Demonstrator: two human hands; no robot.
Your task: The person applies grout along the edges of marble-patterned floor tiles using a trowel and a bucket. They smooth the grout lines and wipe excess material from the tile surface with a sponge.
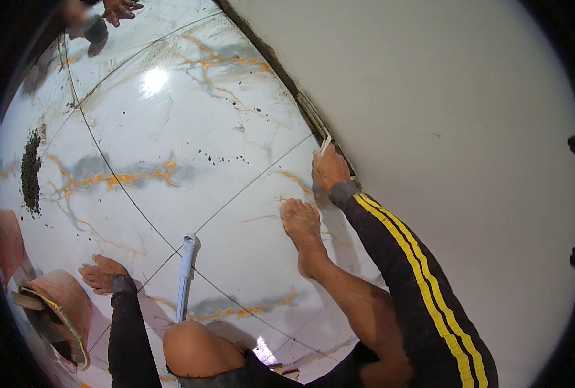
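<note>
My right hand [330, 168] is closed around a thin, pale strip [326, 141] at the narrow gap between the floor and the wall. More of this thin edging [311, 112] lies along the gap just beyond my fingers. My left hand [102, 274] is on the glossy floor tiles [235, 194], fingers spread, with nothing in it. Between my arms lies a light blue pole [187, 265] with a round, hollow end; its lower part disappears behind my knee. My bare foot [301, 223] rests on the tiles near my right hand.
A reddish bucket [67, 297] lies tipped beside my left hand, with another reddish object [6, 244] behind it. Dark, crumbly material [31, 171] is heaped at the left. Another person's hand [120, 9] shows at the far left. The plain wall [455, 155] borders the right.
</note>
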